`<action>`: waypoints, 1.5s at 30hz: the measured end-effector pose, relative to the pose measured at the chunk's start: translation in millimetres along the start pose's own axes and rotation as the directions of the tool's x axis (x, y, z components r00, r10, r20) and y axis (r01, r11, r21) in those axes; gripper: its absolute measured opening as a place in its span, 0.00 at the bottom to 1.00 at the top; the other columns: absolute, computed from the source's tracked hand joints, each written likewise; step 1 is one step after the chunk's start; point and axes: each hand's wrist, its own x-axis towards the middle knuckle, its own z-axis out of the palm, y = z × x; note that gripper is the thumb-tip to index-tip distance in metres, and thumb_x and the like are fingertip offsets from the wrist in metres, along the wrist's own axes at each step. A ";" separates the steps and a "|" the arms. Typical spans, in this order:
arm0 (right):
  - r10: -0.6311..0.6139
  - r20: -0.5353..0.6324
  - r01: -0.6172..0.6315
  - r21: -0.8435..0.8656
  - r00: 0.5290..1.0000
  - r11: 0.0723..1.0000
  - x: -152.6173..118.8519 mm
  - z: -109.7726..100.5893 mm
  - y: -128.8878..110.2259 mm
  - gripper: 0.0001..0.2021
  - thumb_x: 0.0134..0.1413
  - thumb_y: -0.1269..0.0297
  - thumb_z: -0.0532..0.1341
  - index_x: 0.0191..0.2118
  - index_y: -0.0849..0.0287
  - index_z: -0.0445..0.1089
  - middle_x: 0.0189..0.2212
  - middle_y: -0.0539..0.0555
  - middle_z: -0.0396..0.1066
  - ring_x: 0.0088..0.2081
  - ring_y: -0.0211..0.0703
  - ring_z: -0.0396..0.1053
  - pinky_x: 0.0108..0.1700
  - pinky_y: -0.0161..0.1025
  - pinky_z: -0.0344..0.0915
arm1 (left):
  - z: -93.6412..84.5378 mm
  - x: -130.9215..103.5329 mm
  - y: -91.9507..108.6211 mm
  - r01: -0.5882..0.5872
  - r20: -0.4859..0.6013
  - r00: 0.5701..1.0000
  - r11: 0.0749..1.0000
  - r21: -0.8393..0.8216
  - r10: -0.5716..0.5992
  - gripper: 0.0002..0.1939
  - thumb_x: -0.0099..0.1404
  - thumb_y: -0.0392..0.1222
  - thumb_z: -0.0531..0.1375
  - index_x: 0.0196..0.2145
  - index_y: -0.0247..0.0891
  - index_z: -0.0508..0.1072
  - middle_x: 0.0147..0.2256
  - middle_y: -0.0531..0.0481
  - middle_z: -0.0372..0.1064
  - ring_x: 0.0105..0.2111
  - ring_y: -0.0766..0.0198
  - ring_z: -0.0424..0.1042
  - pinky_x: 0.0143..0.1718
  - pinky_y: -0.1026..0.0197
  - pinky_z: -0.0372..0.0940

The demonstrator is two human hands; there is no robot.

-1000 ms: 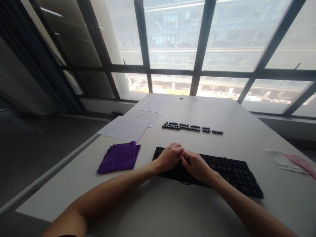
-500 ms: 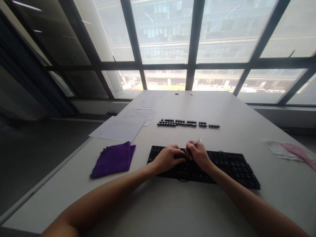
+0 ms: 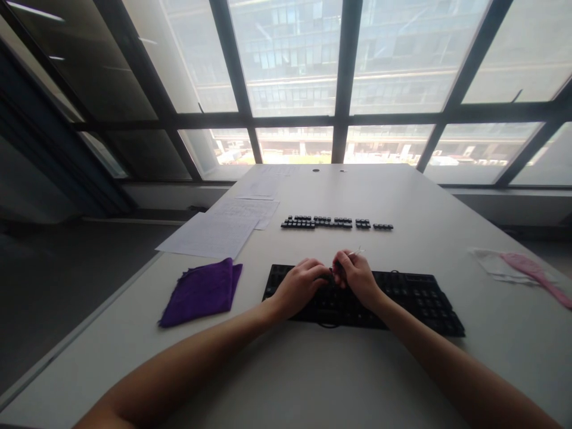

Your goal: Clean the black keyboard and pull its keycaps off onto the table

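Observation:
A black keyboard (image 3: 413, 301) lies across the table in front of me, partly covered by both hands. My left hand (image 3: 301, 285) rests over its left-middle keys, fingers curled and closed towards the thumb; whatever they pinch is hidden. Close beside it, above the upper keys, my right hand (image 3: 353, 277) is closed around a small tool. The tool's thin, pale, forked wire end (image 3: 358, 251) sticks out above the fist, like that of a keycap puller. Beyond the keyboard, loose black keycaps (image 3: 333, 223) stand in short rows on the table.
A folded purple cloth (image 3: 201, 293) lies left of the keyboard. Printed paper sheets (image 3: 210, 232) cover the table's left edge farther back. On the right are a white cloth (image 3: 489, 265) and a pink strip of cloth (image 3: 531, 273). Large windows (image 3: 292, 59) rise behind the table (image 3: 339, 193).
My left fingers have drawn in towards the thumb. The right hand has turned slightly, tipping the tool's wire end. The whole view has shifted a little.

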 end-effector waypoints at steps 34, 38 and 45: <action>0.059 -0.011 -0.057 0.128 0.998 0.990 8.4 -0.9 6.2 0.20 0.57 0.45 0.59 0.28 0.59 0.65 0.17 0.46 0.65 0.15 0.33 0.62 0.13 0.28 0.55 | 1.0 141.7 -125.3 0.159 -0.127 0.985 0.917 0.367 -0.120 0.03 0.60 0.37 0.67 0.33 0.40 0.81 0.42 0.43 0.69 0.48 0.51 0.63 0.53 0.50 0.63; 0.056 -0.007 -0.054 0.129 0.998 0.990 8.2 -0.8 6.7 0.20 0.57 0.45 0.59 0.28 0.59 0.65 0.17 0.46 0.65 0.14 0.33 0.62 0.13 0.28 0.54 | 0.8 142.5 -125.9 0.167 -0.130 0.984 0.909 0.383 -0.126 0.03 0.60 0.37 0.67 0.33 0.40 0.81 0.42 0.44 0.69 0.47 0.51 0.63 0.53 0.51 0.63; 0.061 -0.014 -0.059 0.120 0.998 0.991 7.7 -0.9 4.0 0.20 0.57 0.46 0.59 0.28 0.59 0.65 0.17 0.46 0.64 0.15 0.33 0.62 0.13 0.28 0.55 | -2.0 144.1 -122.9 0.195 -0.150 0.978 0.901 0.387 -0.148 0.04 0.58 0.37 0.68 0.34 0.41 0.81 0.41 0.45 0.70 0.47 0.51 0.64 0.52 0.52 0.65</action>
